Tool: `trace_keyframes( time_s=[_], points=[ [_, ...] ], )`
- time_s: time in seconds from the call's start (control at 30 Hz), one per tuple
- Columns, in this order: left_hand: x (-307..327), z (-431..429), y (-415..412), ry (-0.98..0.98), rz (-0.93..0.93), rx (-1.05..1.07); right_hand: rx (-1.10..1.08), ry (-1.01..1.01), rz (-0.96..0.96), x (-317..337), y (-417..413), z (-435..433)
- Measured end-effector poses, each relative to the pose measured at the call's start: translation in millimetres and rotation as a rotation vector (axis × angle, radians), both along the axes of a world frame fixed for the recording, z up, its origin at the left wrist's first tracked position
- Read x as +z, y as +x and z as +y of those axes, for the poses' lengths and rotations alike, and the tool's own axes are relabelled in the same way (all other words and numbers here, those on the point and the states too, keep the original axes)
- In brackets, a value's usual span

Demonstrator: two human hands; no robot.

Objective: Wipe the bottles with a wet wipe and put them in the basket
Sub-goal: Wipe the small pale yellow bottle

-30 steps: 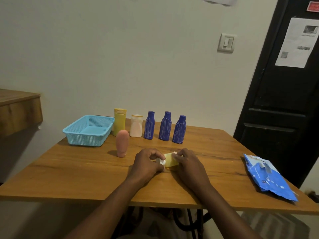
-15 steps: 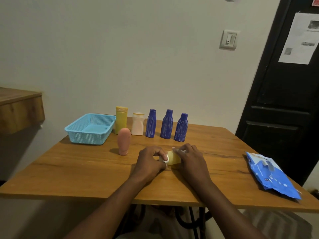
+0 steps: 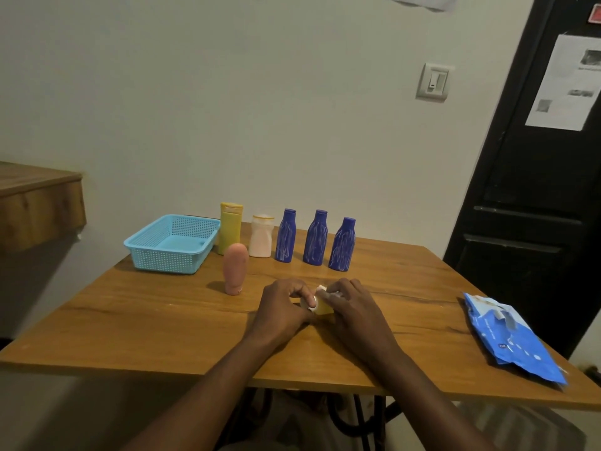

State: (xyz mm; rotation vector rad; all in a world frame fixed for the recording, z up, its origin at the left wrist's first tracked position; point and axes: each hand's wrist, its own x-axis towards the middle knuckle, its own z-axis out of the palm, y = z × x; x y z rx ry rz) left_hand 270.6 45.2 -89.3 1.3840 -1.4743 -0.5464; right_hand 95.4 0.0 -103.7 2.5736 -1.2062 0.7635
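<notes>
A small yellow bottle (image 3: 322, 306) with a white cap lies on its side at the table's middle, held between both hands. My left hand (image 3: 282, 305) grips its cap end. My right hand (image 3: 353, 305) covers its body, with a bit of white wipe (image 3: 322, 289) showing at the fingertips. A light blue basket (image 3: 172, 244) stands empty at the back left. Beside it stand a tall yellow bottle (image 3: 230, 227), a white bottle (image 3: 261, 236) and three blue bottles (image 3: 317, 237). A pink bottle (image 3: 235, 267) stands upside down in front of them.
A blue wet-wipe pack (image 3: 514, 340) lies near the wooden table's (image 3: 146, 320) right edge. A wooden shelf (image 3: 35, 203) juts out at the left. A black door (image 3: 536, 174) is behind the table on the right.
My right hand has slid further over the small yellow bottle, covering more of its body. The left hand keeps its hold on the cap end. The view has shifted slightly.
</notes>
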Motion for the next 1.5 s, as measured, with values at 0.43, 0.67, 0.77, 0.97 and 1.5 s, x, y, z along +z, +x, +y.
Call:
trace_keyframes(
  time_s=[0.43, 0.67, 0.77, 0.97, 1.5],
  points=[
    [-3.6, 1.9, -7.9, -0.192, -0.166, -0.045, -0.203, 0.013, 0.001, 3.9, 2.9, -1.9],
    [-6.4, 1.3, -8.7, -0.191, -0.200, -0.043, -0.369, 0.040, -0.016, 9.4, -0.2, 1.9],
    [-7.3, -0.1, -9.1, -0.200, -0.203, -0.034, -0.425, 0.052, -0.036, 10.3, -1.9, 1.8],
    [-8.5, -1.1, -5.4, -0.151, -0.113, -0.013, -0.369, 0.112, -0.177, 2.0, -6.2, 0.8],
    [-2.2, -1.4, 1.1, 0.080, 0.281, -0.059, -0.015, 0.660, -1.277, 14.9, -24.1, -3.4]
  ],
)
